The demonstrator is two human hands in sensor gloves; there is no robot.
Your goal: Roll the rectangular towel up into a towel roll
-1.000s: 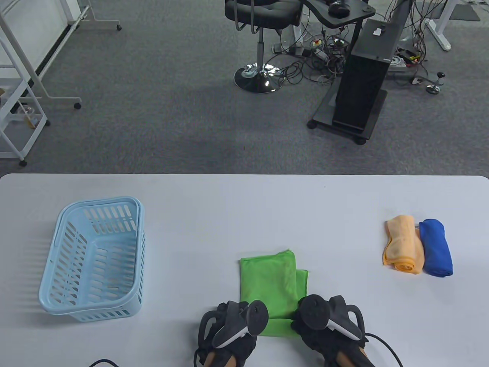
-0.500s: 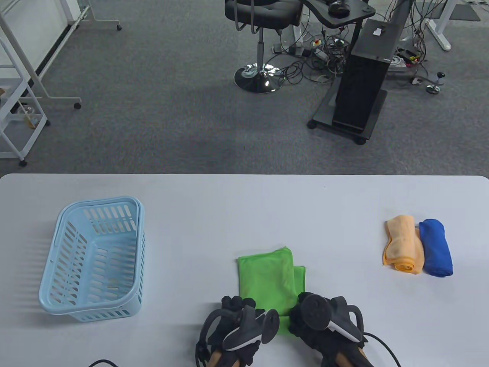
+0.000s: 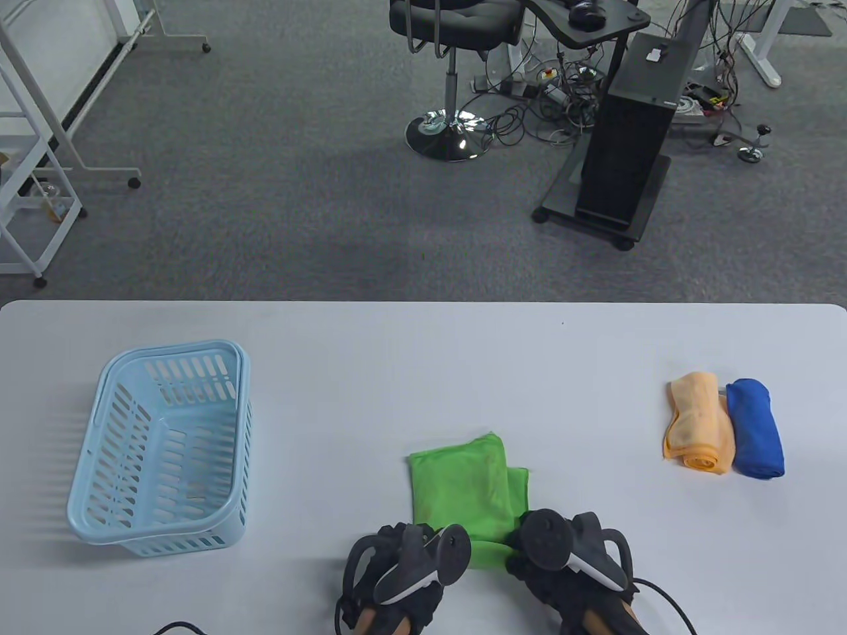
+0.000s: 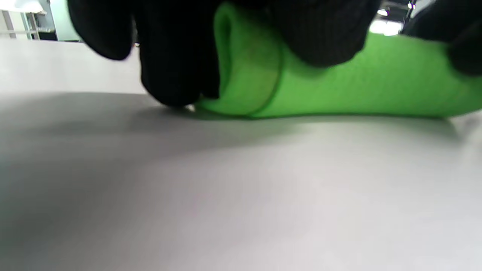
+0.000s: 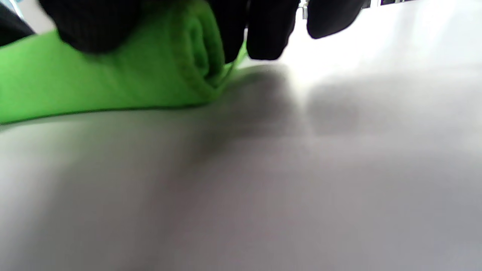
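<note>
**Green towel half rolled on a pale table**

The table is a smooth, pale grey-white slab with rounded far corners. The green towel lies on it near the front edge, its far part flat, its near end wound into a roll. The left hand and right hand sit on that roll — in the wrist views, gloved fingers curl over the left end and fingers over the right end, both gripping it.

Well left of the towel stands a light-blue basket. Well right of the towel lie an orange roll and a blue roll, touching side by side.

Beyond the table, far behind the towel, grey carpet carries a black chair on a chrome base, a black stand amid tangled cables, and white racks off to the left.
</note>
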